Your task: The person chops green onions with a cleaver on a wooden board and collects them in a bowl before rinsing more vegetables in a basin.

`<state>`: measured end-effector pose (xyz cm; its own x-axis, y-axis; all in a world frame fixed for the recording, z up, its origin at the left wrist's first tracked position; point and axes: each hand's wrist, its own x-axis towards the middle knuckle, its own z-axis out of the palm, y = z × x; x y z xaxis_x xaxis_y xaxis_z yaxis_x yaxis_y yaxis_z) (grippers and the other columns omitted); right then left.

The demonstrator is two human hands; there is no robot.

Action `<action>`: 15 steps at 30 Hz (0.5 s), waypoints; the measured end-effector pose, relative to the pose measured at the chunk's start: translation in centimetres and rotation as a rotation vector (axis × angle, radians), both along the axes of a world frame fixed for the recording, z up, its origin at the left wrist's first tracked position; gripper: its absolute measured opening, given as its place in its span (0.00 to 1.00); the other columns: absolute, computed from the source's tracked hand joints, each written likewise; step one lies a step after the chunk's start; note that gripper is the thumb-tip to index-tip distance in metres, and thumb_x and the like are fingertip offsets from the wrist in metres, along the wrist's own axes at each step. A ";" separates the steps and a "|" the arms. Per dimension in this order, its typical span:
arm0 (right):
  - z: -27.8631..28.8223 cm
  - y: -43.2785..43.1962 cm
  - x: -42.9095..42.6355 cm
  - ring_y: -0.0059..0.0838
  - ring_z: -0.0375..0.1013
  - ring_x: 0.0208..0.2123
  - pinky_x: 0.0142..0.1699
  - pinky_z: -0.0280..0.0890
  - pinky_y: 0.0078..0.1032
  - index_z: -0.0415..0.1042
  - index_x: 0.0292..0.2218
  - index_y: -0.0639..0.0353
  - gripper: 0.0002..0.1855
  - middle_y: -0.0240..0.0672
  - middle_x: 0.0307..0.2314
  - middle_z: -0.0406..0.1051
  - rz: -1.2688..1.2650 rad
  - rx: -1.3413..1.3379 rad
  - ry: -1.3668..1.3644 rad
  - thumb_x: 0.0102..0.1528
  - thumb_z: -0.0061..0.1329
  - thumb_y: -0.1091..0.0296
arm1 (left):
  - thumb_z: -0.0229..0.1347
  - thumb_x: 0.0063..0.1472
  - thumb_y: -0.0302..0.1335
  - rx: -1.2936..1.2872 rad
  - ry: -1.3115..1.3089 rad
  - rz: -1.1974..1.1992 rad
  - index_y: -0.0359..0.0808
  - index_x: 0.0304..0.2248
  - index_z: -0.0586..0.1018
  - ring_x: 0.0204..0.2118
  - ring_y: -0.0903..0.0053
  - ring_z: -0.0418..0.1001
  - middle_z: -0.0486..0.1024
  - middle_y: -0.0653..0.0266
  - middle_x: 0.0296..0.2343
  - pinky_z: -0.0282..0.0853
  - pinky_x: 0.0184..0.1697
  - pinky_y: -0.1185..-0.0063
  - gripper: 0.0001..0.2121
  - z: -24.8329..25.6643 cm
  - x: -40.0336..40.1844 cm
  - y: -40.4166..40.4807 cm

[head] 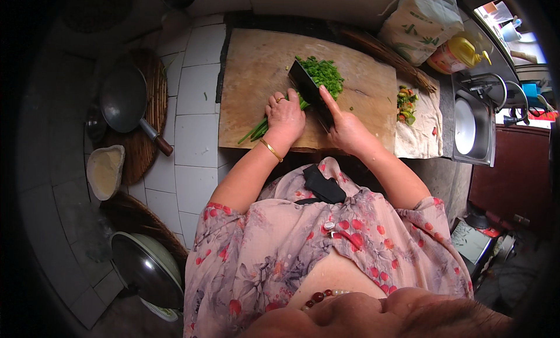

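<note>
On a large wooden cutting board, my left hand presses down a bunch of long green stalks, its fingers curled near the blade. The stalks' ends stick out below the hand towards the board's near left part. My right hand grips a dark cleaver, the index finger laid along the blade. The cleaver stands slanted between the held stalks and a pile of finely chopped greens. The cleaver's handle is mostly hidden in the right hand.
Right of the board, chopped vegetables lie by a cloth. Beyond are a sink with a white dish, an oil jug, a plastic bag and a twig brush. A wok lies at left.
</note>
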<state>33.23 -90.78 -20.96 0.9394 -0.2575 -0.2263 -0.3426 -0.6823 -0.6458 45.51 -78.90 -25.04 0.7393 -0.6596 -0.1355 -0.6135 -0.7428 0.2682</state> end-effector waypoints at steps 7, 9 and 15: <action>4.2 0.6 -1.5 0.59 0.70 0.27 0.33 0.62 0.47 0.32 0.63 0.46 0.47 0.61 0.23 0.69 -0.035 -0.018 -0.056 0.47 0.37 0.83 | 0.59 0.50 0.31 -0.104 0.003 -0.003 0.26 0.42 0.65 0.46 0.53 0.64 0.66 0.43 0.40 0.63 0.50 0.65 0.24 -2.8 0.7 -0.5; 5.1 0.8 -1.6 0.59 0.70 0.27 0.34 0.62 0.47 0.33 0.63 0.45 0.47 0.61 0.23 0.69 -0.015 -0.019 -0.013 0.47 0.37 0.83 | 0.55 0.52 0.29 -0.124 0.006 -0.010 0.26 0.41 0.66 0.45 0.55 0.65 0.66 0.46 0.40 0.64 0.48 0.67 0.20 -2.2 0.5 -0.6; 5.3 0.9 -0.9 0.60 0.70 0.29 0.34 0.61 0.48 0.32 0.63 0.43 0.47 0.62 0.25 0.69 0.056 -0.044 0.148 0.48 0.37 0.83 | 0.53 0.52 0.27 -0.090 0.042 -0.029 0.25 0.41 0.66 0.47 0.56 0.64 0.66 0.46 0.40 0.64 0.49 0.68 0.19 -3.3 1.1 -1.2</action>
<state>32.34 -89.89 -15.68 0.9097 -0.2185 -0.3532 -0.3927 -0.7292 -0.5604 46.56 -80.14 -28.32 0.7146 -0.6916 -0.1055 -0.6212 -0.6967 0.3588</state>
